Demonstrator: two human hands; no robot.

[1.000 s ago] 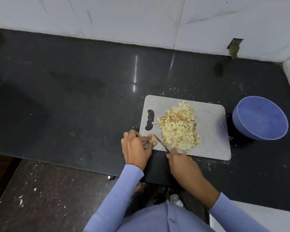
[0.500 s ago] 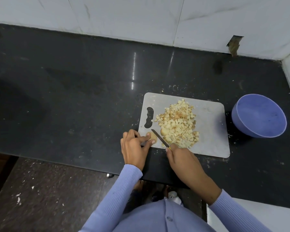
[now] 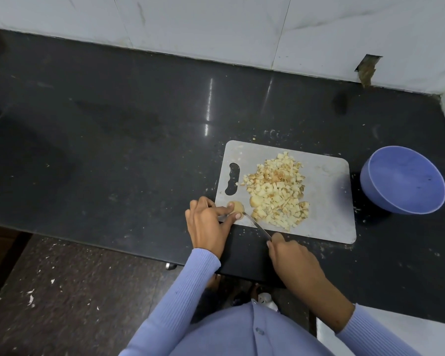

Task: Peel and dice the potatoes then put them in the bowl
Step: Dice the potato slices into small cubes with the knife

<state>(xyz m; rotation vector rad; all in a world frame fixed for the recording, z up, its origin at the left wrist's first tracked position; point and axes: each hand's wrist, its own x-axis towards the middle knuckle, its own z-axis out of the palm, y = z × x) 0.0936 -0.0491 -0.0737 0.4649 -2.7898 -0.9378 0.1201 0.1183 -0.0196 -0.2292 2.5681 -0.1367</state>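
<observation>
You have a single wide-angle view, worn on your head and aimed forward and steeply down. It looks over your own chest and lilac sleeves onto the black countertop (image 3: 113,129), with the white tiled wall (image 3: 216,21) running along the top edge and the floor (image 3: 62,291) at lower left. The cutting board (image 3: 329,201) sits right of centre, near the camera. Straight edges bow toward the corners. There is no second view to overlap it.
</observation>
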